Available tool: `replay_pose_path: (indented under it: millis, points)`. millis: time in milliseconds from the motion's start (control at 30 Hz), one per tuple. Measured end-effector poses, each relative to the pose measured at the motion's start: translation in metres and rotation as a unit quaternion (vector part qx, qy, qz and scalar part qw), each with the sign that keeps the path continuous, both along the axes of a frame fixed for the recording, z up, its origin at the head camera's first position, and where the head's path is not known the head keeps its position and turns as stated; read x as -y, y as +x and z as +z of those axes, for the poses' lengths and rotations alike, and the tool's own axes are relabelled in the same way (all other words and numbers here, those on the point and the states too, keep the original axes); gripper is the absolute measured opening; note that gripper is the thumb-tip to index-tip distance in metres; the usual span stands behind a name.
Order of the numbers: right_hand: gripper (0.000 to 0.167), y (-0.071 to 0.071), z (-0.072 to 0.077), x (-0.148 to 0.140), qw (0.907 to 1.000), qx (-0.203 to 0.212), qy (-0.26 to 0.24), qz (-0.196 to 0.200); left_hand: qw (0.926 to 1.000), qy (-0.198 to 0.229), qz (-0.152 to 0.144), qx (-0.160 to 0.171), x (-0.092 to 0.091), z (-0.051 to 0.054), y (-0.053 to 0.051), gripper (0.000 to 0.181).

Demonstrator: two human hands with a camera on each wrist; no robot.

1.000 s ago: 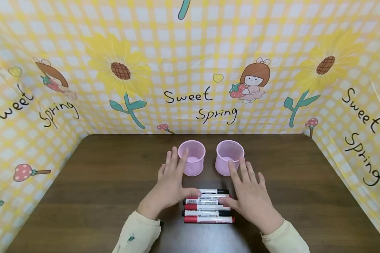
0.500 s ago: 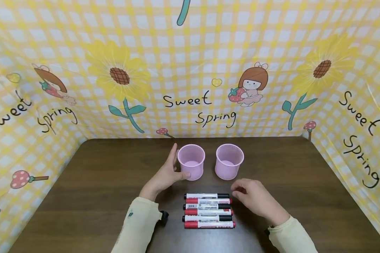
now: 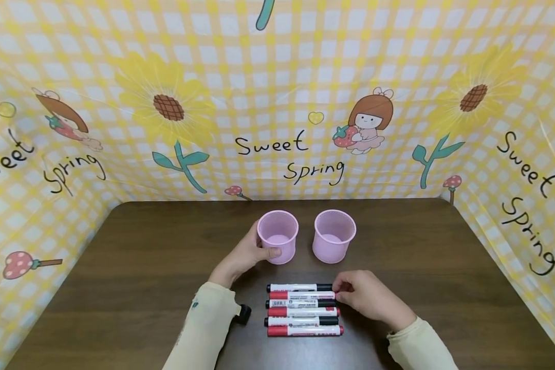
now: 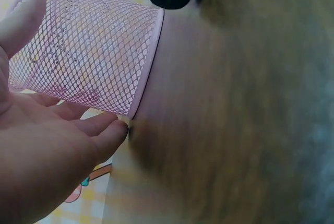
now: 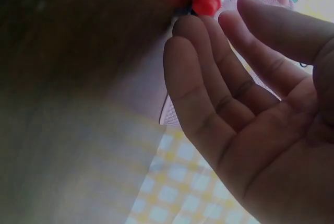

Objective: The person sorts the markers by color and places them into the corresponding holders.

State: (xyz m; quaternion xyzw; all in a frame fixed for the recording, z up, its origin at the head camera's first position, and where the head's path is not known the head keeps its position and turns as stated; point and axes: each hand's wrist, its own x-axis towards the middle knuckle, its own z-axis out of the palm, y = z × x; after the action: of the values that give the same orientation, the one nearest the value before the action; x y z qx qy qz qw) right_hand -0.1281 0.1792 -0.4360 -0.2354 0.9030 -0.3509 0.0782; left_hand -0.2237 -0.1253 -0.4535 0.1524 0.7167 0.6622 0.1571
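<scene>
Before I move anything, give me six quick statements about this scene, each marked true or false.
1. The left hand grips the left pink cup. True.
2. The right pink cup lies on its side. False: it stands upright.
3. Six markers lie nearer the person than the cups. True.
4. Every marker is black. False: three are red and three black.
5. The right hand is at the markers' right ends. True.
6. A marker stands in the left pink cup. False: all six lie outside the cups.

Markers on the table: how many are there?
6, lying side by side on the table. From farthest to nearest: first black marker, first red marker, second black marker, second red marker, third black marker, third red marker. No others show.
</scene>
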Motion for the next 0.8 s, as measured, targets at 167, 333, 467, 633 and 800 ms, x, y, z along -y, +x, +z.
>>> replay_pose_path:
  millis: [167, 333, 467, 633, 800]
  points:
    - [0.021, 0.0017, -0.0014, 0.0056, 0.9994, -0.025, 0.02, -0.013, 0.9999, 0.006, 0.006, -0.007, -0.0014, -0.0008, -0.0002, 0.09]
    - [0.022, 0.0035, -0.0025, 0.0089, 0.9982, -0.046, 0.033, -0.017, 0.9998, -0.01, 0.012, -0.007, -0.0018, 0.0001, 0.0012, 0.09]
    - [0.024, 0.0044, -0.002, 0.0097, 0.9962, -0.069, 0.05, -0.018, 0.9996, -0.023, 0.015, -0.004, -0.0011, -0.0001, 0.0008, 0.091]
    - [0.026, 0.0051, 0.0012, 0.0078, 0.9927, -0.086, 0.081, -0.022, 0.9995, -0.027, 0.018, -0.001, 0.0, -0.001, 0.0007, 0.091]
    - [0.022, 0.005, 0.0036, 0.0036, 0.9899, -0.086, 0.107, -0.034, 0.9995, -0.026, 0.016, -0.005, -0.0001, -0.0018, 0.0007, 0.091]
